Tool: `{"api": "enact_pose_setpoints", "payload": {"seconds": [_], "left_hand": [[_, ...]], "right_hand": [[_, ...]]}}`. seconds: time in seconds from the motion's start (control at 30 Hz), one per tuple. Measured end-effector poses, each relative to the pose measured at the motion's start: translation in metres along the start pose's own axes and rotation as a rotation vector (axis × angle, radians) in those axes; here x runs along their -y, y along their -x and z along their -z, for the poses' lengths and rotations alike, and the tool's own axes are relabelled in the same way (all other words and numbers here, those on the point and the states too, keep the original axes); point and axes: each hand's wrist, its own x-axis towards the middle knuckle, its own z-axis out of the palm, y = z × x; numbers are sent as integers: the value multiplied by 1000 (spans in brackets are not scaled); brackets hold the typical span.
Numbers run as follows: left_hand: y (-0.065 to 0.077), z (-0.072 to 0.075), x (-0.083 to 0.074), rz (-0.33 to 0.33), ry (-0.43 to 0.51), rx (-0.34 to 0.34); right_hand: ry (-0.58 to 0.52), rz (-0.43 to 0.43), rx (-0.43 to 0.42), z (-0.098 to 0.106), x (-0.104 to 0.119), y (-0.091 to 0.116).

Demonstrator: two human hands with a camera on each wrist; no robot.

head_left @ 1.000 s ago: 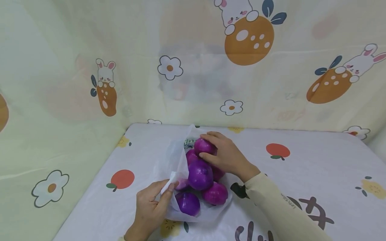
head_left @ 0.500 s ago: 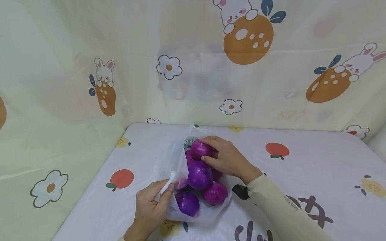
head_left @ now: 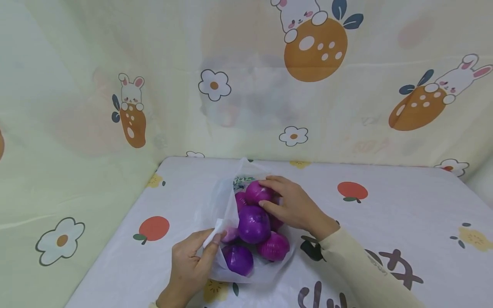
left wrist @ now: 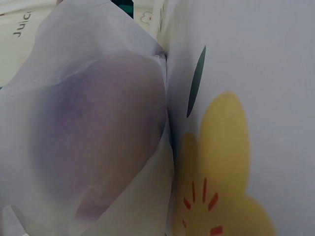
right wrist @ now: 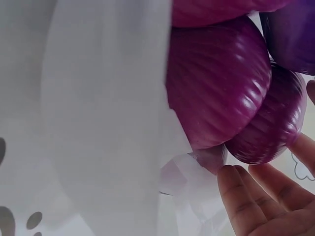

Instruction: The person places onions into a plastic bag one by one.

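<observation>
A white translucent bag (head_left: 265,273) lies on the table with its mouth toward me, holding several shiny purple pieces. My left hand (head_left: 191,256) pinches the bag's folded edge on the left side. At the top of the pile sits a magenta onion (head_left: 257,193), toy-like and glossy. My right hand (head_left: 294,207) holds it, thumb on the near side and fingers over the far side. In the right wrist view, fingertips touch a ribbed onion (right wrist: 269,120). Below are a darker purple round piece (head_left: 254,224), another magenta onion (head_left: 273,247) and a purple piece (head_left: 239,260).
A white printed cloth covers the table (head_left: 389,209). Cream curtains (head_left: 246,98) with rabbit and flower prints hang behind it and on the left. In the left wrist view, the bag wall (left wrist: 98,123) shows a blurred purple shape through it.
My right hand has shifted slightly toward me, and the top onion has come a little nearer too. The left hand keeps its place on the bag's edge.
</observation>
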Motion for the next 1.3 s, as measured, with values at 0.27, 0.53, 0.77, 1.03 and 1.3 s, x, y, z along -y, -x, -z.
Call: {"api": "enact_pose_setpoints", "payload": {"seconds": [0.27,0.53,0.77,1.03,1.3], "left_hand": [[0,1,-2,-21,15,-3],[0,0,-2,-76,4,-29],[-2,3,0,-132,-1,-66],[-6,8,5,-293,-53,-86],[-14,9,4,-402,-143,-138]], "right_hand": [[11,21,-20,0,2,8],[54,20,-39,9,2,22],[97,26,-42,16,-2,36],[203,-30,-28,31,-13,53],[250,-129,-37,55,-41,72]]}}
